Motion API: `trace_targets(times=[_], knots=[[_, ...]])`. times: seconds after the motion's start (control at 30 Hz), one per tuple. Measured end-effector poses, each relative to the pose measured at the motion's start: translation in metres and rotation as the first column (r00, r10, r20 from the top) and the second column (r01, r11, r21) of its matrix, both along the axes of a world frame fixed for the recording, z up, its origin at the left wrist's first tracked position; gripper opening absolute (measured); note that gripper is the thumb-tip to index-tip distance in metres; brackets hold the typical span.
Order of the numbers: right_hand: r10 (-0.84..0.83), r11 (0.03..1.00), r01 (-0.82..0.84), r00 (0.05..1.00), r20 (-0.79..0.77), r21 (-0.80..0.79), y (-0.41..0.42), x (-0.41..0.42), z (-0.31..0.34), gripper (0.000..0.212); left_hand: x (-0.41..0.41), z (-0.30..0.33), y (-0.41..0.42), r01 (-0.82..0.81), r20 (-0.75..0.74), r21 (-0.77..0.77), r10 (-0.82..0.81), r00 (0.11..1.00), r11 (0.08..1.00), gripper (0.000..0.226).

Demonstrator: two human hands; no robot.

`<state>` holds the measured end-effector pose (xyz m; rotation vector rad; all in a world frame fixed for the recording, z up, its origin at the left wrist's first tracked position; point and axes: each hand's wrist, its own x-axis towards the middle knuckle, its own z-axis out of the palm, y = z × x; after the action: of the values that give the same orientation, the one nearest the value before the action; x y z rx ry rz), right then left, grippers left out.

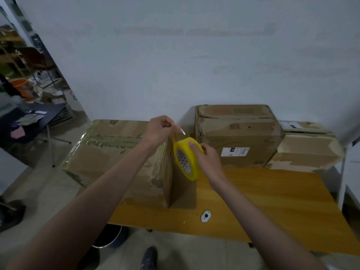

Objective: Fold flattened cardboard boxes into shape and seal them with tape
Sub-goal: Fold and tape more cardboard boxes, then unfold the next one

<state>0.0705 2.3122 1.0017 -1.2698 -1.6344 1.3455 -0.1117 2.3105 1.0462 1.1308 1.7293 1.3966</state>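
A: What is held, and by which hand?

B: The yellow tape roll is gripped by the right hand, fingers curled round its rim. The free end of the tape strip is pinched by the left hand, fingers closed on it, just above and left of the roll.

A: Where is the box to be sealed?

B: The cardboard box is stood on the desk, directly below and left of both hands. Its taped seam is run left to right, away from the roll.

A: So the strip would be drawn which way?

B: Probably leftward along that seam; the left hand is nearer.
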Motion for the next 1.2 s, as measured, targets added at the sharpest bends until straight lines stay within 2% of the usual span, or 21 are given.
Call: trace_targets(times=[0.13,0.23,0.33,0.47,0.77,1.0,1.13,1.2], knots=[[0.11,0.991,-0.112,0.993,-0.035,-0.072,0.003,-0.014,0.009,0.026,-0.037,-0.004,0.032,-0.048,-0.112,-0.077,0.039,0.993,0.996,0.024],[0.164,0.983,-0.163,0.986,0.007,-0.079,0.006,-0.034,0.015,0.033,-0.059,-0.015,0.054,-0.011,-0.145,-0.13,-0.008,0.989,0.991,0.026],[0.066,0.997,-0.062,0.993,0.099,-0.038,0.014,-0.058,0.021,0.031,-0.081,-0.027,0.076,-0.027,-0.156,-0.144,0.005,0.988,0.989,0.025],[-0.064,0.995,0.079,0.971,0.229,-0.057,0.03,-0.087,0.024,0.05,-0.107,-0.044,0.104,0.025,-0.194,-0.204,-0.065,0.979,0.979,0.018],[-0.098,0.968,0.156,0.957,0.275,-0.198,0.061,-0.12,0.031,0.057,-0.133,-0.078,0.143,0.144,-0.247,-0.277,-0.215,0.945,0.95,0.02],[-0.133,0.983,0.172,0.903,0.409,-0.06,0.077,-0.14,0.043,0.05,-0.142,-0.086,0.157,0.172,-0.341,-0.297,-0.272,0.9,0.939,0.017],[-0.098,0.994,0.107,0.852,0.515,0.012,0.084,-0.155,0.048,0.038,-0.146,-0.086,0.16,0.172,-0.367,-0.313,-0.286,0.885,0.934,0.013],[-0.105,0.994,0.105,0.848,0.519,0.03,0.085,-0.157,0.049,0.041,-0.146,-0.087,0.16,0.187,-0.372,-0.328,-0.308,0.876,0.926,0.015]])
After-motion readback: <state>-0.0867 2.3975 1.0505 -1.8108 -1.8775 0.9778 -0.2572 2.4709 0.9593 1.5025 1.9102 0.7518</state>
